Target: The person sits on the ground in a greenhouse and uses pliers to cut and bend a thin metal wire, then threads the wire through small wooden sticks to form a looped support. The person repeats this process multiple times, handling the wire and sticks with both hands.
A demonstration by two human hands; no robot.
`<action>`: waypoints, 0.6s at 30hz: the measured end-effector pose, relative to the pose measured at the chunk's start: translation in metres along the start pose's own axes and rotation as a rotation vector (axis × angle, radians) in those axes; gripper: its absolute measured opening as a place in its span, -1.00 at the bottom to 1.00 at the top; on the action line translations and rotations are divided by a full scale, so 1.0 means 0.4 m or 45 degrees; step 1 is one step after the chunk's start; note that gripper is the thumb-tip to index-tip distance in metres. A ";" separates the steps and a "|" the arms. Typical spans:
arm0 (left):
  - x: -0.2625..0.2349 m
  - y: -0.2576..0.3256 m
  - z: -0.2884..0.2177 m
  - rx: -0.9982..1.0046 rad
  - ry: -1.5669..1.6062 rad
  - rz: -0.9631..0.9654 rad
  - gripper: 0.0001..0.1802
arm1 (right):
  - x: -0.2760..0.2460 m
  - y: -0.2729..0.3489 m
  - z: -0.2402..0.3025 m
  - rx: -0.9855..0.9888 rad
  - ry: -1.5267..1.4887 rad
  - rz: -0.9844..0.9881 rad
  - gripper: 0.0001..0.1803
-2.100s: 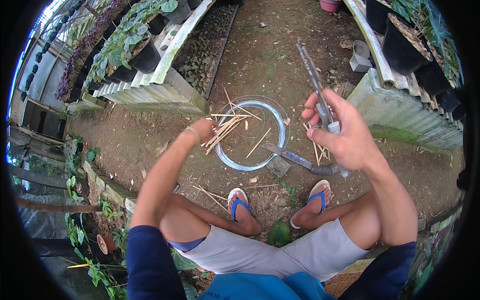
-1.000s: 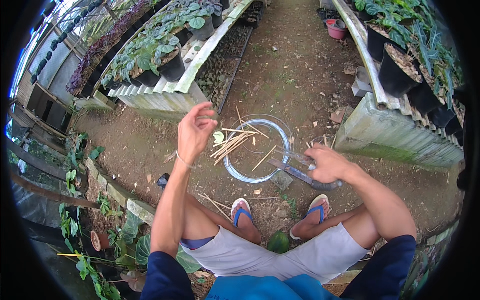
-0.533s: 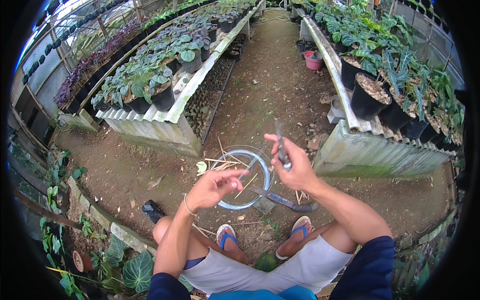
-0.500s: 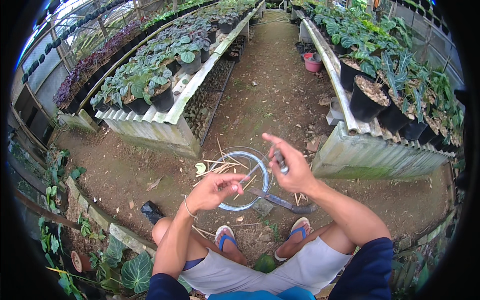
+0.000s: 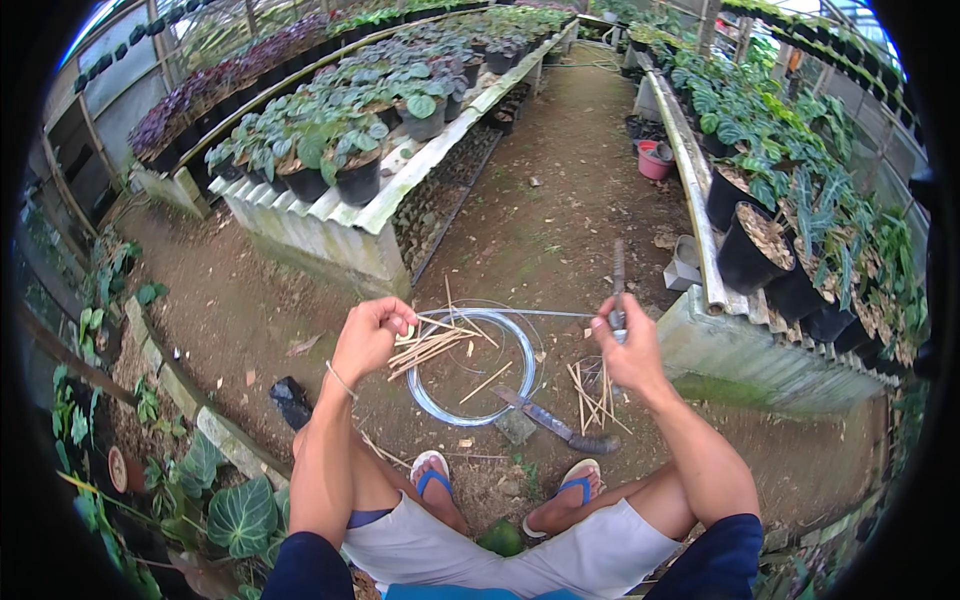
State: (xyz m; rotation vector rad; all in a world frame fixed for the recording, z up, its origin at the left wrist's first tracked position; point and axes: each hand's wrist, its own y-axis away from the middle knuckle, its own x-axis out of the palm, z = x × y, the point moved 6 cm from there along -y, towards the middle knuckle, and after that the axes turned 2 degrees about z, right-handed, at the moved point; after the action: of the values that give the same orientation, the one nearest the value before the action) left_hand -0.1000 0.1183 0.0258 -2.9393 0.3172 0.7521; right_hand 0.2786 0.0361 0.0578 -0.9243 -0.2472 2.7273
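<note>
Far left, a low stone border point(image 5: 180, 400) with broad-leaved plants edges the dirt floor point(image 5: 250, 310), and a bench of black potted plants point(image 5: 330, 160) on corrugated sheeting runs back along the left side. The left hand point(image 5: 368, 338) is curled shut, pinching one end of a thin wire point(image 5: 520, 313) that stretches straight across to the right hand. Just below it lies a loose bundle of bamboo sticks point(image 5: 425, 350), resting across the rim of a coil of wire point(image 5: 500, 400) on the ground. A long knife point(image 5: 555, 425) lies right of the coil, beside more sticks. The right hand point(image 5: 628, 350) is closed around pliers point(image 5: 618, 285), which point up and grip the wire. Both sandalled feet sit near the bottom. A second plant bench point(image 5: 760, 350) bounds the right side; open path runs between the benches.
</note>
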 end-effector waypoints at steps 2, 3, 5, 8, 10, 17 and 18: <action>-0.011 -0.004 0.026 -0.065 0.092 0.020 -0.75 | -0.010 -0.012 -0.038 0.039 -0.081 -0.033 -0.85; -0.012 -0.007 0.040 -0.137 0.104 0.038 -0.76 | -0.012 -0.017 -0.061 0.078 -0.141 -0.042 -0.85; -0.018 -0.010 0.055 -0.209 0.047 0.041 -0.74 | -0.014 -0.025 -0.096 0.114 -0.144 -0.081 -0.85; -0.004 -0.011 0.074 -0.302 0.042 0.180 -0.68 | -0.008 -0.027 -0.135 0.190 -0.189 -0.082 -0.85; 0.033 -0.011 0.081 -0.339 0.160 0.422 -0.59 | -0.001 -0.024 -0.149 0.250 -0.131 -0.052 -0.84; 0.164 0.012 0.034 -0.302 0.406 1.016 -0.52 | 0.034 -0.019 -0.118 0.212 0.123 0.072 -0.79; 0.190 0.015 0.030 -0.314 0.421 1.009 -0.54 | 0.042 -0.016 -0.112 0.221 0.157 0.109 -0.79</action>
State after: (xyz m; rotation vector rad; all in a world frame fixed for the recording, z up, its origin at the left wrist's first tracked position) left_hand -0.0416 0.1006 -0.0216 -3.1210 1.5749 0.3508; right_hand 0.2943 0.0507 0.0145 -1.0699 0.0524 2.7020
